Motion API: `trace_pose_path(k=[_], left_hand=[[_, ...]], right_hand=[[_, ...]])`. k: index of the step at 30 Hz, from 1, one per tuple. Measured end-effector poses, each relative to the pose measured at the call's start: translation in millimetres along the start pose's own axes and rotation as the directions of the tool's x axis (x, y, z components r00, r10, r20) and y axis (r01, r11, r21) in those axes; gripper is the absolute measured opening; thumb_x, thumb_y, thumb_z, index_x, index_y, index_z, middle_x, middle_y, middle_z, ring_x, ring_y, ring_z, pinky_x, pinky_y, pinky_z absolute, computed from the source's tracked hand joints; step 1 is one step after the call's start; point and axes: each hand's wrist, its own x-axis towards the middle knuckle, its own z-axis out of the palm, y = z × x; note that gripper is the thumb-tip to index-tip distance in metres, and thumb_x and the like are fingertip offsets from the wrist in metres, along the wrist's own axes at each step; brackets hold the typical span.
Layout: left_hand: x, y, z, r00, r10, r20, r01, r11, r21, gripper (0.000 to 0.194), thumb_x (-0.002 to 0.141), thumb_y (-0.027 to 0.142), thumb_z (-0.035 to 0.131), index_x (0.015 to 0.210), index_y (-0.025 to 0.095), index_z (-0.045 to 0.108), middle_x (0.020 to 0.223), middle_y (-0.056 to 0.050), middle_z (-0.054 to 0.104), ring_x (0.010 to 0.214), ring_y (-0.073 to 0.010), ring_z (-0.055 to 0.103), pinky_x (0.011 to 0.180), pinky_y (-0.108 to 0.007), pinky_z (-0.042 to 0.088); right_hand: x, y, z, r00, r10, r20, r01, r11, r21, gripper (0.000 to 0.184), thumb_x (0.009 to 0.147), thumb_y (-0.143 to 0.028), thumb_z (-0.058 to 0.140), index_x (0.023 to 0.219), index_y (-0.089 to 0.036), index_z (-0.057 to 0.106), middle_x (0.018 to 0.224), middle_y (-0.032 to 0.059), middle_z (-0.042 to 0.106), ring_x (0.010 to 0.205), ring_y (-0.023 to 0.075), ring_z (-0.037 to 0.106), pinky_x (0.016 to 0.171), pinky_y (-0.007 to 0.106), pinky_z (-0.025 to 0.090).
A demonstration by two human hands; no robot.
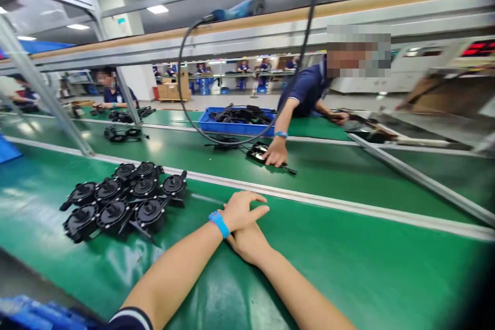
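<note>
My left hand (243,210), with a blue band on its wrist, lies on top of my right hand (249,243) on the green bench mat (348,268). Its fingers are stretched out loosely and hold nothing. The fingers of my right hand are hidden under the left one. A cluster of several round black plastic parts (124,197) sits on the mat to the left of my hands, a short reach away and touching neither hand.
Across a metal strip (328,201), a co-worker's hand (275,153) rests on a black device (257,152). Behind it stand a blue tray (235,122) of black cables and more black parts (124,134). A black cable (309,26) hangs from overhead. Slanted metal posts (42,93) rise at left.
</note>
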Motion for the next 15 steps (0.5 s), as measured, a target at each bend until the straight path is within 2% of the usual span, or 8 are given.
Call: trace_pose_path(k=[2, 3, 5, 6, 7, 9, 12, 15], left_hand=[[13.5, -16.1, -17.4, 0.983, -0.064, -0.17, 0.055, 0.997, -0.055, 0.026, 0.088, 0.041, 0.069, 0.11, 0.028, 0.074, 0.117, -0.004, 0.073, 0.117, -0.0215, 0.064, 0.11, -0.036, 0.048], [18.9, -26.4, -26.3, 0.954, -0.119, -0.275, 0.099, 0.991, -0.085, 0.027, 0.091, 0.038, 0.065, 0.115, 0.026, 0.072, 0.124, -0.007, 0.07, 0.124, -0.0224, 0.06, 0.116, -0.039, 0.043], [26.8, -49.7, -44.8, 0.859, -0.237, -0.453, 0.183, 0.97, -0.161, 0.032, 0.093, 0.033, 0.062, 0.123, 0.021, 0.066, 0.135, -0.012, 0.062, 0.136, -0.0254, 0.05, 0.123, -0.046, 0.033], [29.5, -61.6, -54.3, 0.812, -0.29, -0.507, 0.212, 0.955, -0.208, 0.034, 0.093, 0.032, 0.064, 0.124, 0.019, 0.064, 0.138, -0.014, 0.059, 0.138, -0.0268, 0.048, 0.124, -0.049, 0.031], [31.6, -73.0, -63.9, 0.772, -0.339, -0.537, 0.232, 0.938, -0.259, 0.035, 0.093, 0.032, 0.066, 0.124, 0.017, 0.063, 0.138, -0.015, 0.059, 0.137, -0.0276, 0.048, 0.123, -0.051, 0.032], [34.6, -92.2, -82.8, 0.725, -0.428, -0.539, 0.256, 0.895, -0.366, 0.033, 0.093, 0.035, 0.068, 0.119, 0.015, 0.064, 0.129, -0.013, 0.063, 0.128, -0.027, 0.056, 0.115, -0.052, 0.042], [37.0, -110.2, -107.1, 0.687, -0.541, -0.485, 0.273, 0.811, -0.518, 0.031, 0.097, 0.041, 0.066, 0.111, 0.013, 0.066, 0.112, -0.009, 0.068, 0.105, -0.022, 0.066, 0.097, -0.046, 0.056], [37.9, -117.1, -121.5, 0.641, -0.611, -0.464, 0.271, 0.746, -0.609, 0.035, 0.099, 0.045, 0.061, 0.114, 0.013, 0.065, 0.107, -0.008, 0.068, 0.096, -0.0191, 0.068, 0.088, -0.04, 0.059]], right_hand=[[-5.4, 2.1, -10.5, 0.996, 0.027, 0.089, -0.027, 1.0, -0.002, 0.045, 0.099, -0.035, 0.055, 0.141, -0.019, 0.061, 0.144, 0.0129, 0.059, 0.137, 0.0339, 0.051, 0.119, 0.056, 0.041], [-6.4, 1.5, -15.1, 0.989, 0.058, 0.138, -0.057, 0.998, -0.011, 0.046, 0.1, -0.037, 0.055, 0.143, -0.02, 0.06, 0.149, 0.0116, 0.056, 0.142, 0.0335, 0.047, 0.121, 0.057, 0.037], [-5.7, -1.8, -21.7, 0.968, 0.117, 0.221, -0.112, 0.993, -0.035, 0.049, 0.103, -0.041, 0.053, 0.149, -0.023, 0.054, 0.157, 0.0083, 0.047, 0.15, 0.0315, 0.036, 0.125, 0.056, 0.031], [-4.7, -3.6, -23.6, 0.96, 0.132, 0.248, -0.125, 0.991, -0.043, 0.051, 0.103, -0.042, 0.051, 0.151, -0.024, 0.052, 0.16, 0.0073, 0.044, 0.152, 0.0305, 0.034, 0.126, 0.055, 0.03], [-3.6, -5.0, -24.7, 0.953, 0.143, 0.267, -0.134, 0.99, -0.05, 0.051, 0.104, -0.043, 0.05, 0.152, -0.025, 0.05, 0.161, 0.0066, 0.042, 0.153, 0.0296, 0.032, 0.127, 0.054, 0.029], [-2.4, -6.3, -25.4, 0.948, 0.15, 0.282, -0.139, 0.989, -0.058, 0.051, 0.105, -0.043, 0.048, 0.153, -0.025, 0.049, 0.162, 0.006, 0.041, 0.153, 0.0283, 0.032, 0.128, 0.053, 0.027], [-2.7, -5.5, -25.6, 0.947, 0.147, 0.285, -0.136, 0.989, -0.058, 0.051, 0.105, -0.043, 0.048, 0.153, -0.025, 0.05, 0.161, 0.0059, 0.041, 0.153, 0.0275, 0.032, 0.128, 0.051, 0.027], [-3.3, -4.6, -25.9, 0.947, 0.149, 0.284, -0.14, 0.989, -0.052, 0.051, 0.105, -0.043, 0.048, 0.152, -0.025, 0.05, 0.161, 0.0064, 0.041, 0.153, 0.0278, 0.032, 0.128, 0.051, 0.027]])
